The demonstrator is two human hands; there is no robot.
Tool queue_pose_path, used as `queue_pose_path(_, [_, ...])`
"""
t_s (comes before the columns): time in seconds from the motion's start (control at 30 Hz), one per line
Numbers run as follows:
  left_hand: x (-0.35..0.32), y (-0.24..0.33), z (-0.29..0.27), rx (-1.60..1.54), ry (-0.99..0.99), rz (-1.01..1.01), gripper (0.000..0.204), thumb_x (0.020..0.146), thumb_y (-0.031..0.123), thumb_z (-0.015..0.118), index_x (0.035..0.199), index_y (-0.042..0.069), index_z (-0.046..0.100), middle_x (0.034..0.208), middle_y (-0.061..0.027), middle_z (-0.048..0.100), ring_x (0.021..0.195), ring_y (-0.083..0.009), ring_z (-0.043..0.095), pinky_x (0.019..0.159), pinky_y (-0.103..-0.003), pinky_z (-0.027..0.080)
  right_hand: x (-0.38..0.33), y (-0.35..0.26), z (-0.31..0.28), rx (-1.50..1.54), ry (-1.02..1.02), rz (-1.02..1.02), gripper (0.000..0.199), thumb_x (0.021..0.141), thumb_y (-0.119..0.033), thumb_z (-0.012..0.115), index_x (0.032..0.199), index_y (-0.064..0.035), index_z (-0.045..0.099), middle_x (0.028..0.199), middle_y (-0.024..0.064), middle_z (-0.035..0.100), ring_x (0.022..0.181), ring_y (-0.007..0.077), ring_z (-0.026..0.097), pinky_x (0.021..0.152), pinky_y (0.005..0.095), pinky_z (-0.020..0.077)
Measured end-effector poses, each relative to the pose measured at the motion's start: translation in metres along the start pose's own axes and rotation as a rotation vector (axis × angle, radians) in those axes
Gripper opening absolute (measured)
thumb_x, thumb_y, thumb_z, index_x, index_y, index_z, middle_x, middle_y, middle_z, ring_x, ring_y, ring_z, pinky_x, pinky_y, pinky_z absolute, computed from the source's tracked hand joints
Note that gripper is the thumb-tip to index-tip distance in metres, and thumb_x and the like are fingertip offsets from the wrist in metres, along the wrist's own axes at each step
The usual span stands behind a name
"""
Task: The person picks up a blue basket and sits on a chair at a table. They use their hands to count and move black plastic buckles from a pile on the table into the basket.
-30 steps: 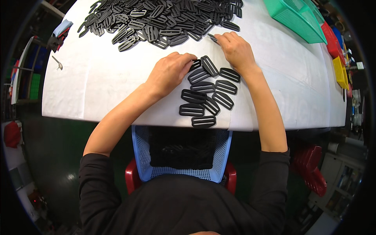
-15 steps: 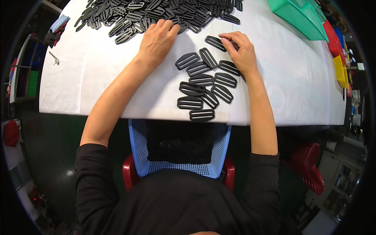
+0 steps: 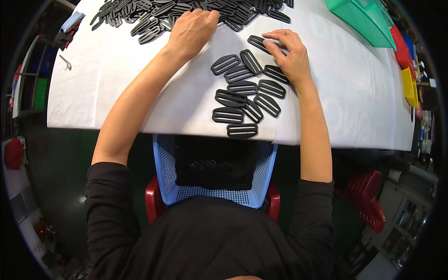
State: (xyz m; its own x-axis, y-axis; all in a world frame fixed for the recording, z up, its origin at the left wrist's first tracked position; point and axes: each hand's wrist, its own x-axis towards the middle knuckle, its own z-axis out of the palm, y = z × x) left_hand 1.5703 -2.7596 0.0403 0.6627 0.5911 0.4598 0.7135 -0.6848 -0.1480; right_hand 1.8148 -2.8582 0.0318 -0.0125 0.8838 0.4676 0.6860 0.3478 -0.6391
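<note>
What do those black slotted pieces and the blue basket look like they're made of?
Black slotted pieces: likely moulded plastic, with a matte to slightly glossy sheen and identical shapes. Blue basket: plastic, by its uniform colour and moulded mesh walls. Table cover: white, possibly woven sheet; unclear.

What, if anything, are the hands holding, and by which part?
Nothing is lifted. The right hand presses fingertips on one end of a black buckle; the left hand rests on the buckle pile.

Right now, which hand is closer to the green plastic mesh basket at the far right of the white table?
Right. The right hand rests left of the green plastic mesh basket; the left hand lies farther left, by the pile.
</note>
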Motion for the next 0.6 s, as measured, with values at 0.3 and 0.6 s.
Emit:
queue_pose_path(0.3, [-0.024,0.021,-0.022,-0.615,-0.048,-0.288,0.022,0.093,0.016,0.058,0.110,0.008,0.070,0.108,-0.0117,0.068,0.097,-0.0238,0.064,0.084,-0.033,0.050,-0.004,0.012,-0.002,-0.001,-0.130,-0.012,0.035,0.091,-0.038,0.062,0.118,-0.0172,0.068,0.126,0.0041,0.063,0.126,0.0249,0.050,0.107,0.0421,0.0370])
queue_pose_path(0.6, [-0.050,0.057,-0.008,-0.604,-0.076,0.049,0.043,0.099,0.027,0.049,0.137,0.008,0.050,0.140,-0.0155,0.049,0.136,-0.0279,0.040,0.116,-0.045,0.025,-0.041,-0.015,0.019,-0.324,-0.210,-0.085,0.054,0.095,-0.052,0.047,0.135,-0.0157,0.054,0.143,0.0034,0.049,0.139,0.0269,0.036,0.115,0.0477,0.0226])
